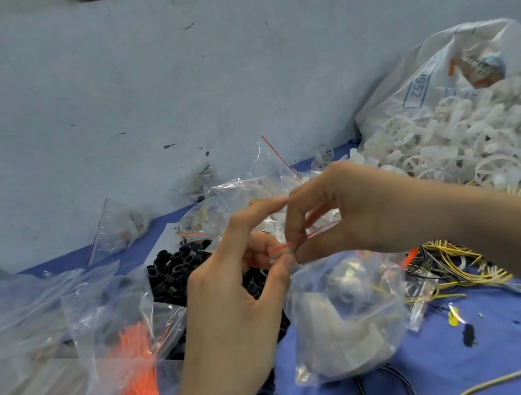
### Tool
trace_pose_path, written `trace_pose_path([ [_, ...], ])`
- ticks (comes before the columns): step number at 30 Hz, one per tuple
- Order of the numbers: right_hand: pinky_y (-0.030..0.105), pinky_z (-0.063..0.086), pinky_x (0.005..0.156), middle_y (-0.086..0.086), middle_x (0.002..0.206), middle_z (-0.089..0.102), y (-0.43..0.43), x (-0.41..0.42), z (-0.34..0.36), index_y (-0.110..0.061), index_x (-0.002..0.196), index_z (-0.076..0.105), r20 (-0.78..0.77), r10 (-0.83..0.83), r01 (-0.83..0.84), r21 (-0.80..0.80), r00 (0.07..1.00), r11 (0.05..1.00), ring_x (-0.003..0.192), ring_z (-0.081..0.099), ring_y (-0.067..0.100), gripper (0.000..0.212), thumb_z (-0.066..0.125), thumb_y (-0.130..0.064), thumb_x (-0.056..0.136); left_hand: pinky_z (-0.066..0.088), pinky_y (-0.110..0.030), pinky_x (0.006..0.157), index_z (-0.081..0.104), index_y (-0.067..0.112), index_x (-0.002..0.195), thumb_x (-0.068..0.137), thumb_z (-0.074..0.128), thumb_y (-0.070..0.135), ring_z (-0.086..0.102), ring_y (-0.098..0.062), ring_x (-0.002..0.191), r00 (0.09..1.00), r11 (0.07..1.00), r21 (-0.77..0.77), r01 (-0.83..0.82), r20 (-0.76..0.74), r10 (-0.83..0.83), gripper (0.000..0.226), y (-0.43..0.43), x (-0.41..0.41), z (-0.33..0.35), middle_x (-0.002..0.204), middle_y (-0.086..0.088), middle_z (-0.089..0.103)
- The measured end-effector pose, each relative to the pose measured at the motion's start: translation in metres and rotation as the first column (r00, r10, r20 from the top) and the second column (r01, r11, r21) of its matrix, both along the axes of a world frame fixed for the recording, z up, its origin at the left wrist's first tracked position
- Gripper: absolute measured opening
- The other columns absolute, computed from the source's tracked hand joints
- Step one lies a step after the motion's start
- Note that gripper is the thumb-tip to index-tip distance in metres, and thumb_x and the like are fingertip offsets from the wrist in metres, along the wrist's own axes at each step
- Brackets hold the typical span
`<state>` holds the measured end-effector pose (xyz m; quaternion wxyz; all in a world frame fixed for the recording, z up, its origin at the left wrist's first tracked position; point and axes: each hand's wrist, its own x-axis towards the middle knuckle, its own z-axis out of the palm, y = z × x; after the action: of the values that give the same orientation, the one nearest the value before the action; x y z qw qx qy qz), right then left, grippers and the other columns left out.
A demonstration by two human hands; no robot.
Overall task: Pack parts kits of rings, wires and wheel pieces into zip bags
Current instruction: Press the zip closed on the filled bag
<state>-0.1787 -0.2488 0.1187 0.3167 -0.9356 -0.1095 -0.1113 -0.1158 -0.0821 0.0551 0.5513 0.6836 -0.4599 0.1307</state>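
The left hand (233, 289) rises from the bottom centre of the frame with its back to the camera. Its thumb presses the top edge of a zip bag (346, 314) while its forefinger arches up and to the right above it. The right hand (342, 214) reaches in from the right edge, wrist bent, with curled fingers and thumb pinching the same edge just beside the left thumb. Both hands therefore grasp the bag at its mouth. The red zip strip (314, 232) runs roughly left to right, rising slightly rightward, and the fingers hide its middle. The bag hangs mouth-up below the hands at centre frame, bulging with whitish pieces and a few yellow strands. The plastic blurs them too much to tell them apart, and whether the seal is closed cannot be seen. Left of the hands is a heap of black rings (174, 271), partly covered by the left forearm. Yellow wires (456, 267) sprawl at right under the right forearm. White wheel pieces (451, 142) spill from a large white sack (472, 62) at upper right. An orange bundle (136, 369) lies inside a clear bag at lower left, cut off by the frame. Filled bags (235, 201) are piled behind the hands, on the blue tabletop (487, 348).
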Motion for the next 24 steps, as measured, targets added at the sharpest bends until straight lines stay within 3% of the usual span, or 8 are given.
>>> trace_pose_path([
  [3, 0.01, 0.043, 0.078, -0.008, 0.079, 0.07, 0.0015, -0.001, 0.0008, -0.026, 0.074, 0.07, 0.016, 0.011, -0.011, 0.005, 1.0, 1.0, 0.078, 0.062, 0.0, 0.012, 0.077, -0.017, 0.076, 0.049, -0.011, 0.074, 0.056, 0.056, 0.109, 0.082, 0.071, 0.005, 0.064, -0.009, 0.079, 1.0, 0.999, -0.028, 0.025, -0.005, -0.025, 0.06, 0.0001, -0.0005, 0.0006, 0.082, 0.012, 0.062],
  [7, 0.029, 0.05, 0.085, -0.013, 0.079, 0.07, -0.001, 0.0019, -0.0025, -0.031, 0.074, 0.07, 0.012, -0.02, 0.02, 0.001, 1.0, 1.0, 0.079, 0.064, 0.004, 0.01, 0.078, -0.024, 0.075, 0.05, -0.013, 0.075, 0.055, 0.056, 0.109, 0.077, 0.065, 0.018, 0.065, -0.009, 0.08, 1.0, 0.999, -0.041, 0.016, -0.017, -0.017, 0.05, -0.001, 0.0014, 0.0007, 0.082, 0.013, 0.063],
  [12, 0.027, 0.049, 0.085, -0.017, 0.078, 0.068, -0.0067, 0.0002, -0.0043, -0.033, 0.074, 0.069, 0.036, -0.059, 0.061, -0.062, 0.998, 0.996, 0.078, 0.063, 0.002, 0.01, 0.077, -0.028, 0.075, 0.048, -0.012, 0.076, 0.056, 0.051, 0.11, 0.077, 0.064, 0.02, 0.063, -0.009, 0.08, 1.0, 0.999, -0.019, -0.027, -0.009, 0.027, 0.046, -0.0003, 0.0035, -0.0008, 0.082, 0.014, 0.061],
  [17, 0.015, 0.043, 0.077, -0.017, 0.079, 0.066, -0.0042, -0.003, -0.0031, -0.035, 0.073, 0.066, 0.092, -0.018, 0.028, -0.106, 0.996, 0.994, 0.08, 0.06, 0.002, 0.011, 0.076, -0.03, 0.076, 0.047, -0.023, 0.072, 0.065, 0.028, 0.081, 0.079, 0.065, 0.031, 0.059, -0.011, 0.082, 0.996, 0.993, 0.081, -0.083, 0.05, 0.079, 0.004, -0.0027, 0.0039, -0.0011, 0.084, 0.013, 0.059],
  [24, 0.027, 0.046, 0.08, -0.016, 0.076, 0.067, -0.0071, -0.0022, -0.003, -0.032, 0.073, 0.067, 0.097, -0.037, 0.049, -0.134, 0.995, 0.99, 0.079, 0.061, 0.002, 0.01, 0.077, -0.031, 0.075, 0.04, -0.011, 0.072, 0.06, 0.02, 0.069, 0.079, 0.067, 0.026, 0.056, -0.009, 0.082, 0.983, 0.988, 0.064, -0.139, 0.131, 0.13, 0.013, -0.0002, 0.0035, 0.0013, 0.095, 0.011, 0.051],
])
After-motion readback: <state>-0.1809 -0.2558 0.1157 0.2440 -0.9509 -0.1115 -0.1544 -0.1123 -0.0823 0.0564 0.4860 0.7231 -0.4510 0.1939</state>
